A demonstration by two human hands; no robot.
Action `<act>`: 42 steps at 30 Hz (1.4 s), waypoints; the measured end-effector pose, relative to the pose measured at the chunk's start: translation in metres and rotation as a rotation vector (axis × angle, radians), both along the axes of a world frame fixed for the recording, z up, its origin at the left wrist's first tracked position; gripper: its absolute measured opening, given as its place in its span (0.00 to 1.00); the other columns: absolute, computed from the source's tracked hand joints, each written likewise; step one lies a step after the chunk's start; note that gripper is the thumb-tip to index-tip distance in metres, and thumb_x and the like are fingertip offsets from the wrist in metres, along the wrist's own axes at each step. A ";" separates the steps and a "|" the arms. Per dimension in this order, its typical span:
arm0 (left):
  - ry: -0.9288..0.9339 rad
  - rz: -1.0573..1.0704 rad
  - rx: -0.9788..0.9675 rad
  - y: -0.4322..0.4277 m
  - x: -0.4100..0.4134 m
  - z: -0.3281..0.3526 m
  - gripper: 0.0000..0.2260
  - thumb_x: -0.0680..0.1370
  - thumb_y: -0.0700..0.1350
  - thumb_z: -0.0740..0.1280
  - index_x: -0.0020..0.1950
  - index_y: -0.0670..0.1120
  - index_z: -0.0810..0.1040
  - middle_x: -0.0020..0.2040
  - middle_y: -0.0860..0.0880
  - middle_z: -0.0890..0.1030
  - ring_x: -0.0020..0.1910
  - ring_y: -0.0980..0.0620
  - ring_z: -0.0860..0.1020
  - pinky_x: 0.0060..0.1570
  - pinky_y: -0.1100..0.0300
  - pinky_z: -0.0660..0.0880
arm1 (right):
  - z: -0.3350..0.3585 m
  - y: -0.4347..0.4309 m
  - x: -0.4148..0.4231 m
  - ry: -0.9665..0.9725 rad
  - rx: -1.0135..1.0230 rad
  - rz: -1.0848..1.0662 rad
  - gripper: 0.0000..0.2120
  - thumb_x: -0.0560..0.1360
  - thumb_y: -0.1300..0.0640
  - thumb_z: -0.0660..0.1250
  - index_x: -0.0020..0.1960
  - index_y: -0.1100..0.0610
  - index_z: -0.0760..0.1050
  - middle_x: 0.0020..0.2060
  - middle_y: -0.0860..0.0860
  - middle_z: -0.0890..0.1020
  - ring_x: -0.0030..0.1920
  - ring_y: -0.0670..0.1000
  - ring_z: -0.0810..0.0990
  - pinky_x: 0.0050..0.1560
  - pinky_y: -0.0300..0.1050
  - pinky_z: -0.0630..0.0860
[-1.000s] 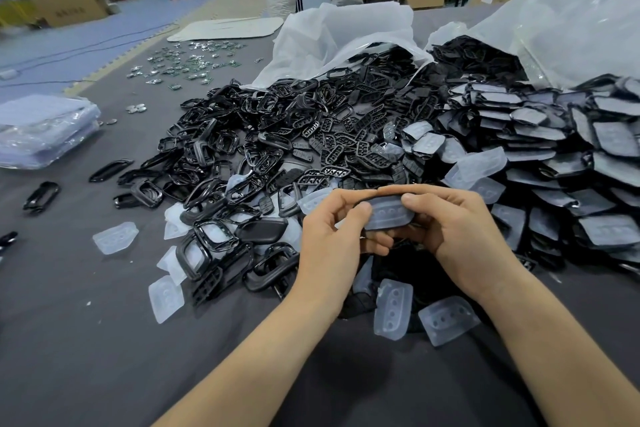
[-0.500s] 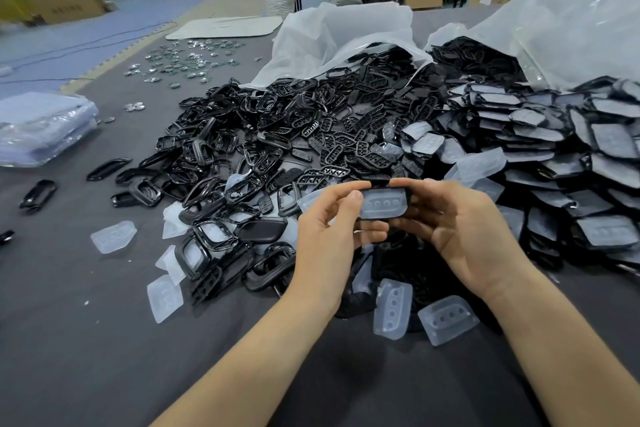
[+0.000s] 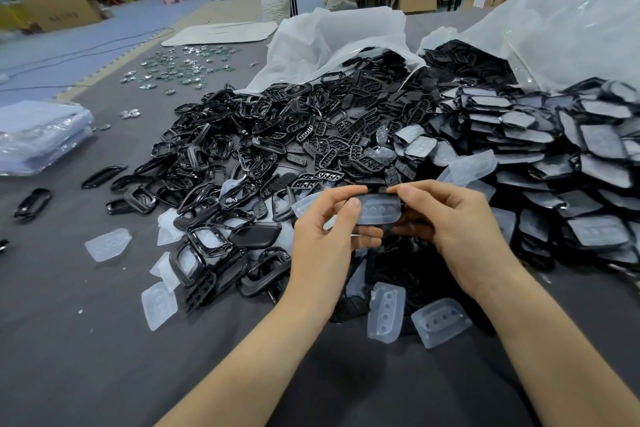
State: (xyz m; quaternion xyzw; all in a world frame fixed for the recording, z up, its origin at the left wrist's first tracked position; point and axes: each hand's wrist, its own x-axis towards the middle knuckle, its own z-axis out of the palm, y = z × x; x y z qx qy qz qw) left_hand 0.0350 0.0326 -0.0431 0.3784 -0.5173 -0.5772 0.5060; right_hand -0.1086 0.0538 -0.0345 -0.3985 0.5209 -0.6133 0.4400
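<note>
Both hands hold one small part above the dark table: a black key-fob shell with a clear silicone button pad (image 3: pixel 379 209) laid on it. My left hand (image 3: pixel 325 246) pinches its left end between thumb and forefinger. My right hand (image 3: pixel 453 229) pinches its right end, fingers curled under it. Two loose clear pads (image 3: pixel 386 311) (image 3: pixel 440 322) lie on the table just below my hands. A heap of black plastic frames and shells (image 3: pixel 277 149) spreads across the middle.
Stacked shells fitted with pads (image 3: pixel 568 163) pile up at the right. White plastic bags (image 3: pixel 332 42) (image 3: pixel 571 28) spill parts at the back. Small metal pieces (image 3: pixel 180 69) lie far left, and wrapped sheets (image 3: pixel 38 135) sit at the left edge. Other clear pads (image 3: pixel 108 244) lie scattered.
The part has turned in my fingers so its padded face with the button dimples shows toward me. Both hands lifted slightly and stayed together.
</note>
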 end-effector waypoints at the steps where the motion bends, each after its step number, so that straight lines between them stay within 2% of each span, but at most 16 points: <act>1: -0.004 0.001 0.001 0.000 0.000 0.000 0.09 0.81 0.38 0.61 0.52 0.45 0.81 0.42 0.45 0.82 0.32 0.52 0.81 0.36 0.62 0.78 | 0.000 0.000 0.000 0.012 -0.001 0.000 0.07 0.75 0.60 0.68 0.41 0.56 0.84 0.38 0.57 0.84 0.37 0.51 0.82 0.36 0.38 0.78; 6: -0.002 -0.003 0.013 0.001 -0.001 0.000 0.10 0.81 0.37 0.60 0.53 0.44 0.80 0.42 0.46 0.82 0.32 0.53 0.81 0.35 0.63 0.78 | 0.001 0.001 0.001 0.020 0.008 -0.004 0.12 0.77 0.60 0.65 0.39 0.55 0.84 0.36 0.56 0.84 0.35 0.51 0.82 0.33 0.38 0.77; 12: 0.025 -0.005 0.031 0.000 0.000 -0.002 0.11 0.81 0.36 0.59 0.51 0.45 0.81 0.45 0.41 0.81 0.33 0.51 0.81 0.36 0.62 0.78 | 0.003 0.002 0.002 -0.016 0.026 -0.024 0.13 0.79 0.61 0.62 0.40 0.57 0.83 0.35 0.58 0.81 0.32 0.51 0.81 0.31 0.39 0.78; 16: 0.039 -0.010 0.043 -0.001 0.001 -0.002 0.12 0.82 0.36 0.58 0.51 0.45 0.81 0.44 0.42 0.82 0.32 0.51 0.81 0.35 0.62 0.78 | 0.002 0.001 0.001 -0.001 0.024 -0.034 0.13 0.79 0.61 0.63 0.40 0.58 0.83 0.34 0.56 0.82 0.31 0.51 0.81 0.31 0.38 0.78; 19: 0.009 0.007 0.014 -0.001 0.000 -0.003 0.09 0.81 0.38 0.61 0.51 0.45 0.81 0.43 0.43 0.82 0.32 0.52 0.80 0.36 0.62 0.77 | 0.001 0.001 0.001 0.034 0.001 -0.010 0.09 0.77 0.62 0.65 0.41 0.58 0.83 0.33 0.54 0.83 0.32 0.50 0.81 0.32 0.38 0.78; 23: -0.049 0.026 -0.040 -0.001 -0.001 -0.005 0.05 0.79 0.39 0.66 0.51 0.46 0.81 0.39 0.50 0.82 0.30 0.53 0.80 0.35 0.64 0.77 | -0.002 0.000 0.003 0.082 -0.012 0.040 0.06 0.74 0.64 0.68 0.41 0.56 0.82 0.32 0.52 0.83 0.33 0.48 0.80 0.33 0.38 0.78; 28: -0.073 0.033 -0.056 -0.001 -0.001 -0.006 0.07 0.78 0.36 0.68 0.49 0.48 0.79 0.38 0.55 0.82 0.30 0.55 0.79 0.33 0.66 0.76 | -0.003 -0.001 0.004 0.100 -0.032 0.050 0.07 0.74 0.66 0.68 0.42 0.57 0.81 0.31 0.49 0.83 0.32 0.45 0.80 0.32 0.36 0.77; 42: -0.039 0.041 -0.015 -0.001 -0.001 -0.003 0.07 0.80 0.36 0.63 0.49 0.44 0.79 0.35 0.51 0.81 0.28 0.53 0.79 0.31 0.64 0.76 | -0.004 -0.002 0.003 0.129 -0.061 0.057 0.07 0.74 0.65 0.69 0.41 0.55 0.82 0.33 0.50 0.83 0.34 0.45 0.81 0.34 0.36 0.78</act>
